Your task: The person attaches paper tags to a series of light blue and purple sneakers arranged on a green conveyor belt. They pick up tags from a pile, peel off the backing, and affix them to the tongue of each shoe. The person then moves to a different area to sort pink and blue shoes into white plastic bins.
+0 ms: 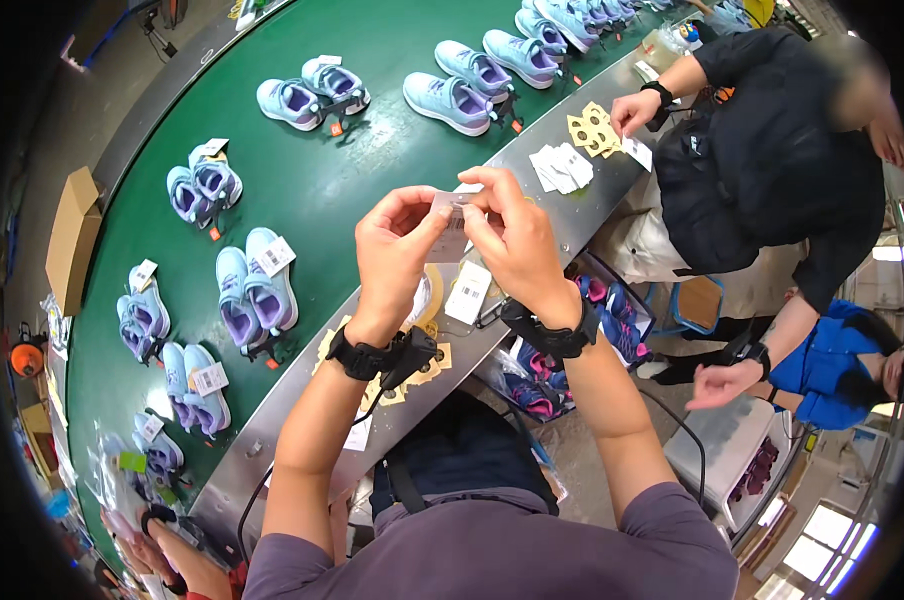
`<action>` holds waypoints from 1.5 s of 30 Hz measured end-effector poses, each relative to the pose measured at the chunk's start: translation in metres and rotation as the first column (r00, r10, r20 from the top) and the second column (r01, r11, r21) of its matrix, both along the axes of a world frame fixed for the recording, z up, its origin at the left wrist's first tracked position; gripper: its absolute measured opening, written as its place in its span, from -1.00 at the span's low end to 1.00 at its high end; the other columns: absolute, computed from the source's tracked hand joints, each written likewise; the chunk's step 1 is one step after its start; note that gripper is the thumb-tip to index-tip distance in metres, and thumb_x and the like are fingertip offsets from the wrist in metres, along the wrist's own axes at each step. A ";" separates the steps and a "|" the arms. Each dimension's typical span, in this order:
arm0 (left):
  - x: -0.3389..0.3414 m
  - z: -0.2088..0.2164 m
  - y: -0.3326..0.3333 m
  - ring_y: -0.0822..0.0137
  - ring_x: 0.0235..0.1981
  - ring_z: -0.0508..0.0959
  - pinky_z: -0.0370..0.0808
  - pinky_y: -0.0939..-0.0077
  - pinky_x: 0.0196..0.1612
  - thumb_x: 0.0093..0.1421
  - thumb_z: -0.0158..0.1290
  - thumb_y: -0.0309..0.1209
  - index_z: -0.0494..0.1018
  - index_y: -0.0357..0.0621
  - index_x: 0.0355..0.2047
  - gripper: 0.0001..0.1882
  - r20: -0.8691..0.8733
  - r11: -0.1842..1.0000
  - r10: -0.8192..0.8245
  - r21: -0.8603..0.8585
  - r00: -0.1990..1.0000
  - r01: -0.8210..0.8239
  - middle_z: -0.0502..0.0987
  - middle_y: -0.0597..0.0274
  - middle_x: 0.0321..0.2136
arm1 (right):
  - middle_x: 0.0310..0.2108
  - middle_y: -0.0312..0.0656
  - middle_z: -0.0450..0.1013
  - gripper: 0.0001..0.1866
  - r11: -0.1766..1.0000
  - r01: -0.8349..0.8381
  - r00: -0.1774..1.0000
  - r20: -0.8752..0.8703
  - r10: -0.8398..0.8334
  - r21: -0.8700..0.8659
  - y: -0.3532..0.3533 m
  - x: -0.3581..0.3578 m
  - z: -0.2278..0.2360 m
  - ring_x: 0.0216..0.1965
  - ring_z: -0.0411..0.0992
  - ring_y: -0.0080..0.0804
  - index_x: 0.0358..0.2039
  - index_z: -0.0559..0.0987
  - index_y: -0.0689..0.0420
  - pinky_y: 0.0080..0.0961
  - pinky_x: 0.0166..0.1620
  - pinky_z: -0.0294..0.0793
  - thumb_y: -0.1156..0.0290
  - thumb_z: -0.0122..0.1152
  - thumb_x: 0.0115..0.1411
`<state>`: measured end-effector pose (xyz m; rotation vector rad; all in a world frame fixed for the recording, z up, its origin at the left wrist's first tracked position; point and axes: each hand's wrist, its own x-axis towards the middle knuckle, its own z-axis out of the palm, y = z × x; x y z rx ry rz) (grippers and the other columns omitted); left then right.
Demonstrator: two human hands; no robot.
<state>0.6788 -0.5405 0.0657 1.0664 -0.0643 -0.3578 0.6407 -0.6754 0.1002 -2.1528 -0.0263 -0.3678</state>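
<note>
My left hand and my right hand pinch a small pale printed tag by its upper corners, thumbs against fingertips. It is held up over the near edge of the green belt. Under my hands, on the metal ledge, lies a stack of white printed tags. A roll of tape is next to it, partly hidden by my left hand. Yellow cut-out cards are spread beneath my left wrist. A pair of light blue and purple shoes with a white tag stands left of my hands.
More paired shoes stand along the green belt. A co-worker's hand at right works over yellow cards and white tags. A box of dark blue and pink shoes is below the ledge. Another person's hands show lower left.
</note>
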 end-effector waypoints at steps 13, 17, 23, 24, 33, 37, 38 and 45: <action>0.075 -0.039 -0.031 0.54 -0.32 0.51 0.45 0.65 -0.20 0.11 0.14 -0.54 0.47 -0.26 -0.26 -0.82 -0.057 0.979 -0.204 -0.023 0.977 0.203 0.54 0.31 -0.34 | -0.67 -0.33 0.33 -0.74 0.954 0.211 0.976 -0.105 -0.193 0.211 -0.031 0.064 -0.046 -0.62 0.28 -0.68 -0.22 0.36 0.21 -0.66 -0.51 0.30 0.61 0.09 0.03; 0.090 -0.049 -0.042 0.51 -0.33 0.52 0.46 0.62 -0.25 0.11 0.13 -0.56 0.48 -0.26 -0.29 -0.86 0.036 0.975 -0.218 0.061 0.975 0.216 0.54 0.31 -0.35 | -0.63 -0.30 0.40 -0.81 0.974 0.202 0.976 -0.108 -0.191 0.105 -0.039 0.077 -0.052 -0.59 0.33 -0.66 -0.24 0.44 0.23 -0.62 -0.49 0.34 0.57 0.06 0.09; 0.142 -0.060 -0.072 0.29 -0.35 0.52 0.48 0.47 -0.34 -0.10 0.12 -0.56 0.48 -0.22 -0.36 -0.78 0.933 0.883 -0.281 0.343 0.224 -0.320 0.50 0.26 -0.37 | -0.54 -0.29 0.47 -0.83 0.943 0.256 0.927 -0.331 -0.178 0.211 -0.075 0.102 -0.055 -0.49 0.38 -0.65 -0.25 0.51 0.24 -0.64 -0.39 0.36 0.47 -0.01 0.22; 0.151 -0.061 -0.083 0.25 -0.35 0.52 0.48 0.44 -0.34 -0.15 0.11 -0.54 0.48 -0.22 -0.37 -0.76 0.949 0.882 -0.314 0.296 0.013 -0.366 0.49 0.25 -0.37 | -0.52 -0.31 0.46 -0.83 0.921 0.310 0.890 -0.411 -0.195 0.234 -0.091 0.104 -0.061 -0.49 0.35 -0.65 -0.26 0.51 0.24 -0.65 -0.42 0.33 0.44 0.03 0.22; 0.237 -0.133 -0.197 0.05 -0.29 0.46 0.40 0.17 -0.27 0.10 0.05 -0.25 0.37 -0.23 -0.38 -0.73 0.829 0.852 -0.499 0.523 0.251 -0.035 0.48 0.12 -0.32 | -0.31 -0.22 0.51 -0.88 0.760 0.433 0.869 0.000 -0.495 -0.485 -0.180 0.150 -0.097 -0.40 0.49 -0.17 -0.37 0.60 0.04 -0.31 -0.36 0.43 0.35 0.14 0.11; 0.286 -0.201 -0.208 0.10 -0.11 0.43 0.25 0.18 0.04 0.14 -0.02 -0.25 0.43 -0.23 -0.36 -0.74 0.646 0.519 -0.752 0.702 0.130 -0.487 0.52 0.04 -0.36 | -0.43 -0.17 0.53 -0.85 0.700 0.360 0.933 0.214 -0.291 -0.617 -0.206 0.183 -0.112 -0.36 0.50 -0.14 -0.38 0.57 0.04 -0.31 -0.32 0.43 0.30 0.07 0.15; 0.279 -0.204 -0.207 0.12 -0.12 0.42 0.23 0.20 0.08 0.14 -0.03 -0.27 0.45 -0.18 -0.39 -0.78 0.541 0.434 -0.836 0.754 0.090 -0.493 0.53 0.08 -0.39 | -0.48 -0.18 0.52 -0.85 0.690 0.332 0.943 0.214 -0.255 -0.643 -0.214 0.187 -0.117 -0.37 0.50 -0.15 -0.37 0.57 0.03 -0.32 -0.32 0.43 0.30 0.06 0.16; 0.262 -0.179 -0.133 0.20 -0.21 0.46 0.35 0.25 -0.13 -0.06 0.10 -0.49 0.52 -0.20 -0.47 -0.90 0.786 0.789 -0.608 0.614 -0.112 0.028 0.47 0.13 -0.39 | -0.52 -0.20 0.53 -0.78 0.851 -0.039 0.801 -0.525 -0.286 -0.523 -0.197 0.230 -0.132 -0.46 0.53 -0.27 -0.27 0.54 0.03 -0.39 -0.35 0.42 0.21 0.01 0.21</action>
